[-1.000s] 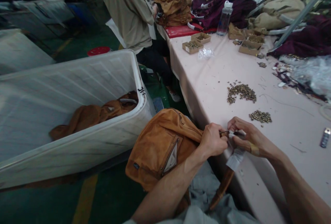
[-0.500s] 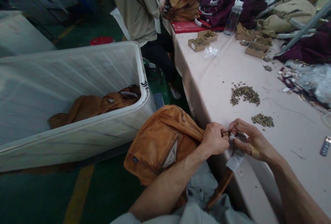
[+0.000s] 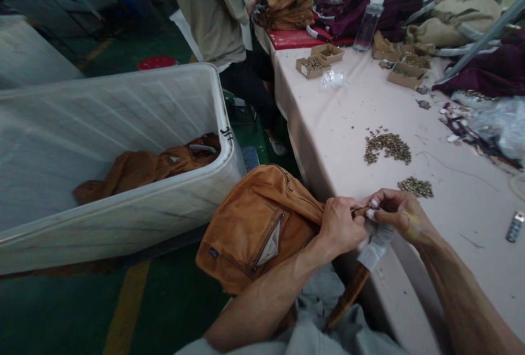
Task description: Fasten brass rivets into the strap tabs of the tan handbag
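Since half a second ago, the right hand [image 3: 400, 215] has shifted slightly and its fingers [image 3: 383, 217] have opened out, two white tips now showing; they pinch a small piece just right of the brown bag [image 3: 246, 234]. One left hand [image 3: 342, 226] is clenched beside the bag's upper right corner, gripping a thin dark item and brown material. One brown strap [image 3: 350, 297] hangs below the hands, right of the bag. Two piles of metal studs [image 3: 388, 148] lie on the bench [image 3: 318, 125], right of and beyond the bag. One bin [image 3: 164, 202] stands left of the bag.
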Motion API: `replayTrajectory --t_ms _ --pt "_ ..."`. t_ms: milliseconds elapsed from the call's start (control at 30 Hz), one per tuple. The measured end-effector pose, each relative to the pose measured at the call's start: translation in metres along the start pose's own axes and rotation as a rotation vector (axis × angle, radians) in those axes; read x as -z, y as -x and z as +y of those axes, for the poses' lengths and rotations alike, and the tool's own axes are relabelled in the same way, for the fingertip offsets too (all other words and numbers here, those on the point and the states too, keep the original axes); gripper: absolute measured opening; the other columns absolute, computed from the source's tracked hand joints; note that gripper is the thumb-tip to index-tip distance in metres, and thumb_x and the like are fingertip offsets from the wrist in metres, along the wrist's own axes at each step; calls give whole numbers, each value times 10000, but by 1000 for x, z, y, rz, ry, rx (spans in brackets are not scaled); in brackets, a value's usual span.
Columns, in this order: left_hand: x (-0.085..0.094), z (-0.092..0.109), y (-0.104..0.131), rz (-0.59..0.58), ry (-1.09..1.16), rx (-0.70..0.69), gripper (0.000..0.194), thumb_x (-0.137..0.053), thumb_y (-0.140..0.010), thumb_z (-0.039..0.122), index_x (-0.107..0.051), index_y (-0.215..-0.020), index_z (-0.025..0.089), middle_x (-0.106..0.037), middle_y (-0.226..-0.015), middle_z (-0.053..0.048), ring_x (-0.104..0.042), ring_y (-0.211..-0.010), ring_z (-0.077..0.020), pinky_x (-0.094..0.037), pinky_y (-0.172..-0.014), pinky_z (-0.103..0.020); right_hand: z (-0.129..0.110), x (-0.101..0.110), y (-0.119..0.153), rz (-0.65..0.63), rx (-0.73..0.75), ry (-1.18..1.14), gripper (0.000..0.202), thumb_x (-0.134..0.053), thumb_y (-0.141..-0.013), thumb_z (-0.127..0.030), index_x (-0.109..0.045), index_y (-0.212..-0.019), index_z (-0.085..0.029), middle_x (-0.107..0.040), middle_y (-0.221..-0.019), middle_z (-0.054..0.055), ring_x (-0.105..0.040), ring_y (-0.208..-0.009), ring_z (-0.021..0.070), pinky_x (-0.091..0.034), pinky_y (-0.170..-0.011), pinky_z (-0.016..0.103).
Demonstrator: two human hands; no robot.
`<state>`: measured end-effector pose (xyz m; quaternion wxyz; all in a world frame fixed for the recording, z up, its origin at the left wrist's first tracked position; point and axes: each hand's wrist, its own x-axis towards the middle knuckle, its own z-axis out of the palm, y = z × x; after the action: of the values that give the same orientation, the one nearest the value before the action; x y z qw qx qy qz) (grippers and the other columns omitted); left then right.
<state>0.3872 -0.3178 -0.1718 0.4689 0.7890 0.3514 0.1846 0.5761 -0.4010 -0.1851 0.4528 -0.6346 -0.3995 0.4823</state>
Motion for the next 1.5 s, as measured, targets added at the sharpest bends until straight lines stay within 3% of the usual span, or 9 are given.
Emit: replayTrajectory --t_ms 367,600,800,967,1100,1233,1367,1500 --pt "-3 -5 -4 35 -6 77 337 -684 -702 185 -736 -1032 142 -773 -904 -105 -696 -813 -256 -521 -745 -321 -9 3 2 -116 -34 110 337 -799 -848 -447 -648 -970 -171 -732 -852 51 -627 -702 170 -435 -610 278" --pt "-2 -5 -1 48 -28 45 308 -656 -711 172 -690 -1017 171 -751 -875 -84 -686 -793 -251 -523 -733 -324 -6 -5 2 0 -16 59 354 -871 -762 -432 -672 -888 -167 -682 -766 13 -558 -633 141 -399 -572 264" --pt "-1 -4 1 70 19 15 308 -668 -686 160 -674 -993 190 -726 -797 -44 -665 -731 -225 -491 -671 -303 -1 -7 2 23 -14 -16 342 -913 -698 -302 -657 -882 -172 -691 -797 24 -575 -658 145 -413 -582 259" --pt "4 -6 0 75 96 13 250 -676 -714 162 -671 -963 188 -688 -746 -17 -627 -674 -188 -457 -623 -277 -10 -10 2 -32 60 -31 400 -882 -766 -341 -638 -1046 -192 -714 -916 46 -640 -805 184 -483 -691 272" --pt "17 -10 -4 57 213 -8 260 -707 -762 194 -666 -1017 168 -698 -798 -18 -645 -708 -171 -479 -638 -261 -15 -5 6 -136 111 -2 513 -851 -796 -426 -638 -1198 -189 -724 -1092 108 -659 -1006 267 -540 -817 339" --pt "43 -15 -1 10 246 -94 490 -812 -762 284 -619 -1194 159 -728 -1009 -64 -698 -904 -209 -558 -797 -303 -7 2 11 -51 87 8 531 -813 -823 -456 -661 -1249 -179 -723 -1082 109 -626 -713 184 -523 -590 303" --pt "72 -27 25 78 -48 -219 809 -921 -652 275 -545 -1362 182 -616 -1366 -137 -584 -1272 -316 -488 -1107 -462 -6 6 12 89 76 -11 511 -838 -794 -426 -697 -1217 -177 -728 -993 89 -545 -556 119 -444 -476 267" --pt "89 -52 59 195 -330 -226 808 -841 -755 233 -451 -1462 200 -524 -1475 -155 -474 -1399 -336 -390 -1204 -554 -12 5 11 105 68 -19 475 -853 -776 -425 -734 -1153 -162 -732 -923 82 -537 -537 111 -441 -456 253"
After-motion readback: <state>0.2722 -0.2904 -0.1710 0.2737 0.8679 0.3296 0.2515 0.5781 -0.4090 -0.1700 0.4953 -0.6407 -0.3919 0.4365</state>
